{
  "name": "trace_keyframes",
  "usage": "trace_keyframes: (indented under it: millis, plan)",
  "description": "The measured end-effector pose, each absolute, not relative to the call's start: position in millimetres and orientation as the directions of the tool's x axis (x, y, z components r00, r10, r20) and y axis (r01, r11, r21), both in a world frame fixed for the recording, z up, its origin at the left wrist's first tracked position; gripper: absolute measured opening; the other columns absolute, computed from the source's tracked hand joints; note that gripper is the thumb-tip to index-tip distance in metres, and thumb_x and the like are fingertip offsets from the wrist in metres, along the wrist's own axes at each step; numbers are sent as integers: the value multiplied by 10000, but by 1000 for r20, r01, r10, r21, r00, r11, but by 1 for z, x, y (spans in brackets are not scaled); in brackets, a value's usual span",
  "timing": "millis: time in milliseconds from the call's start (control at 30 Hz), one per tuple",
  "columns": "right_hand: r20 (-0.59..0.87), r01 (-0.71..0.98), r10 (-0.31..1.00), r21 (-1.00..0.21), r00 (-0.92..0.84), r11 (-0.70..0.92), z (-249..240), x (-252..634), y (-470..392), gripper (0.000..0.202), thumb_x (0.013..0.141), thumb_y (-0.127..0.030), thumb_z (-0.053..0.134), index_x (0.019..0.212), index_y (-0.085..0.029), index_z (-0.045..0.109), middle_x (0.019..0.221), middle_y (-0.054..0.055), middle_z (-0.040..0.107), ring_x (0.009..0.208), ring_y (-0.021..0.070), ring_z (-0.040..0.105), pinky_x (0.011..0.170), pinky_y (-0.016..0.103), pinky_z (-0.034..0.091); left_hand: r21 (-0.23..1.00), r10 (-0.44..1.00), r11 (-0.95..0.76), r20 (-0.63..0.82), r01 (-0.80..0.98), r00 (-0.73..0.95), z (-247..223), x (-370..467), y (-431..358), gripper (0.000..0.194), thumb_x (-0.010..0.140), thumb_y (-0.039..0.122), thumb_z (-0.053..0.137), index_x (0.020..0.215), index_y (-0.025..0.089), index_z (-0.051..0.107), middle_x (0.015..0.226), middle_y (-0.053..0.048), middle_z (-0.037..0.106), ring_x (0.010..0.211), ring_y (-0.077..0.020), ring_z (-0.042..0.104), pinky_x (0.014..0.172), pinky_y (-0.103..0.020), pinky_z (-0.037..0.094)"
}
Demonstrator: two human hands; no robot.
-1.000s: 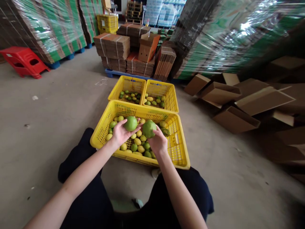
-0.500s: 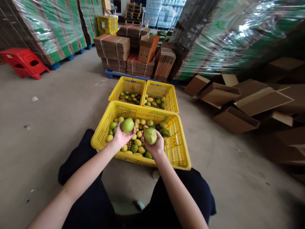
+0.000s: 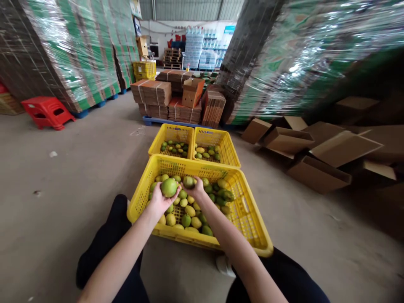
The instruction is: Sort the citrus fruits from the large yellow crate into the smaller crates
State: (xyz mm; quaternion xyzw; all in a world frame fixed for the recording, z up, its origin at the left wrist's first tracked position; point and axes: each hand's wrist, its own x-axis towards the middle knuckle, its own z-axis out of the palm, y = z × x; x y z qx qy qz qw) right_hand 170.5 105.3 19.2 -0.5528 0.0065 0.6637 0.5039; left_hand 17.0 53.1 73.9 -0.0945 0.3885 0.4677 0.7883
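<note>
A large yellow crate (image 3: 252,223) stands before me with several green and yellow lemons (image 3: 190,210) in it. Above its left part, my left hand (image 3: 159,201) holds a big green fruit (image 3: 168,187) in upturned fingers. Close to its right, my right hand (image 3: 197,187) has its fingers round a darker green fruit (image 3: 189,182), over the far half of the crate. Two smaller yellow crates, one at the left (image 3: 154,145) and one at the right (image 3: 232,151), touch the far side and hold several fruits each.
Flattened cartons (image 3: 153,93) lie stacked on a blue pallet (image 3: 151,121) beyond the crates. Open cardboard boxes (image 3: 288,141) are heaped at the right. A red stool (image 3: 49,111) stands at the left, near wrapped stacks (image 3: 91,50).
My right hand has moved forward and left with its fruit, away from me. My left hand still holds its fruit. The view has tilted up.
</note>
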Motion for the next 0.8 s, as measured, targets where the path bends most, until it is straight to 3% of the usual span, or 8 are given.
trace_keyframes:
  millis: [100, 200, 333, 467, 633, 800]
  plan:
    - [-619, -630, 775, -654, 127, -420, 54, 161, 162, 422, 984, -424, 371, 1354, -234, 442, 1102, 92, 656, 931, 212, 694, 776, 368, 615, 221, 659, 548, -708, -807, 254, 77, 16, 54, 370, 968, 261, 382, 1225, 134, 615, 862, -124, 699, 766, -238, 728, 515, -282, 608]
    - [-554, -541, 823, -733, 124, -412, 75, 160, 179, 427, 981, -387, 405, 1376, -229, 446, 1190, 110, 643, 972, 206, 696, 797, 352, 608, 219, 644, 551, -725, -805, 244, 75, 16, 55, 365, 974, 268, 375, 1229, 145, 605, 867, -122, 697, 800, -242, 731, 506, -266, 597]
    - [-571, -383, 819, -770, 57, -510, 72, 177, 138, 249, 928, -234, 474, 1118, -176, 623, 1009, 104, 706, 835, 202, 709, 769, 344, 589, 238, 638, 555, -737, -797, 225, 65, 17, 56, 360, 978, 285, 390, 1238, 137, 591, 838, -118, 685, 779, -244, 727, 498, -270, 595]
    - [-593, -247, 805, -782, 12, -572, 66, 210, 73, 160, 866, -169, 526, 878, -131, 681, 808, 91, 721, 657, 180, 683, 664, 302, 549, 241, 611, 603, -752, -760, 246, 52, 18, 55, 335, 974, 302, 403, 1209, 166, 600, 833, -109, 682, 699, -231, 707, 492, -294, 598]
    - [-467, -123, 883, -880, 43, -460, 69, 238, 13, 157, 836, -218, 548, 883, -184, 694, 904, 61, 764, 724, 155, 705, 716, 264, 549, 286, 612, 619, -760, -732, 220, 23, 25, 50, 309, 952, 308, 438, 1187, 178, 591, 840, -94, 675, 692, -217, 697, 533, -296, 607]
    - [-385, 265, 922, -885, 45, -383, 71, 231, -9, 177, 874, -243, 492, 893, -184, 657, 944, 84, 772, 787, 187, 733, 768, 299, 554, 286, 538, 650, -827, -705, 161, -19, 42, 35, 343, 954, 278, 443, 1284, 229, 521, 998, -95, 685, 838, -247, 715, 598, -322, 624]
